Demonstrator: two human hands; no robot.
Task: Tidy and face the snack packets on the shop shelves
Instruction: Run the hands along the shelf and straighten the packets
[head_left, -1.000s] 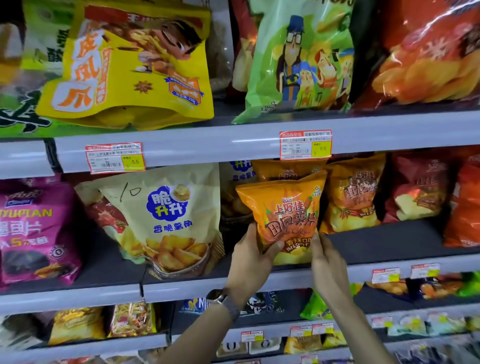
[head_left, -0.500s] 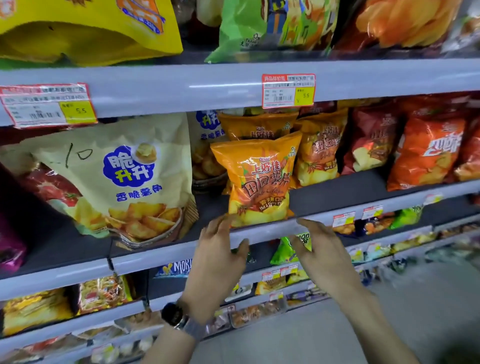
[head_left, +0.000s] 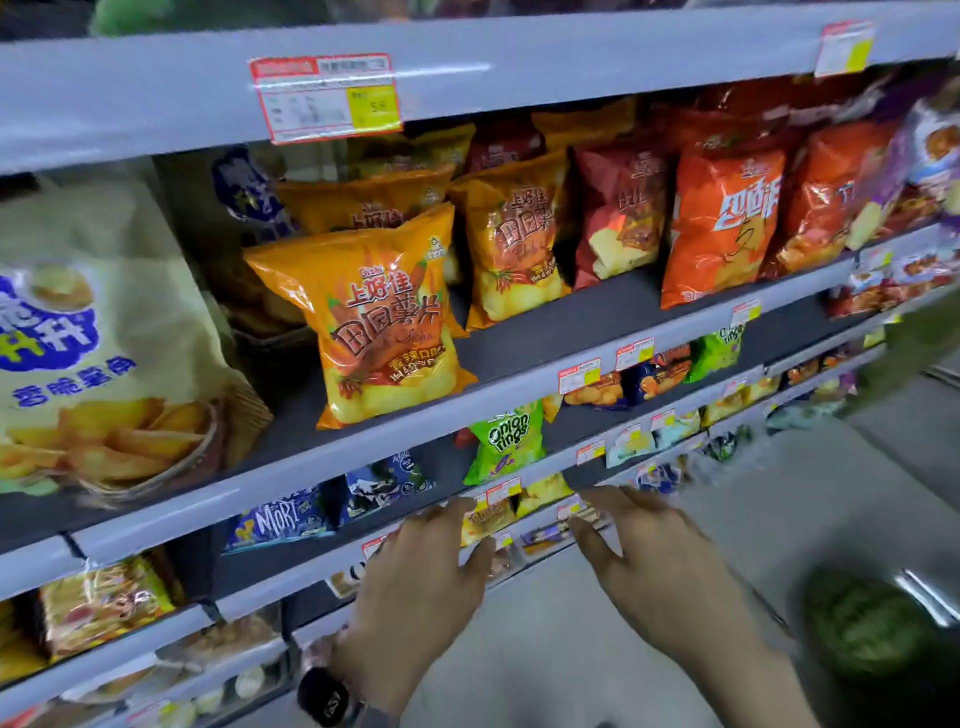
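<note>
An orange chip packet (head_left: 376, 317) stands upright at the front edge of the middle shelf (head_left: 395, 431), facing out. More orange packets (head_left: 511, 244) and red packets (head_left: 722, 223) stand further back and to the right. My left hand (head_left: 421, 587) and my right hand (head_left: 660, 566) hang below that shelf with fingers spread and relaxed. Both hold nothing and touch no packet. A dark watch sits on my left wrist.
A large cream snack bag (head_left: 104, 353) fills the left of the middle shelf. A green onion rings packet (head_left: 506, 441) and blue packets (head_left: 280, 517) sit on the shelf below. Grey aisle floor lies at the right, with a round green object (head_left: 872, 623) low down.
Both hands let go of the orange packet and dropped away below the shelf. The view swung down and to the right, showing more of the lower shelves and floor.
</note>
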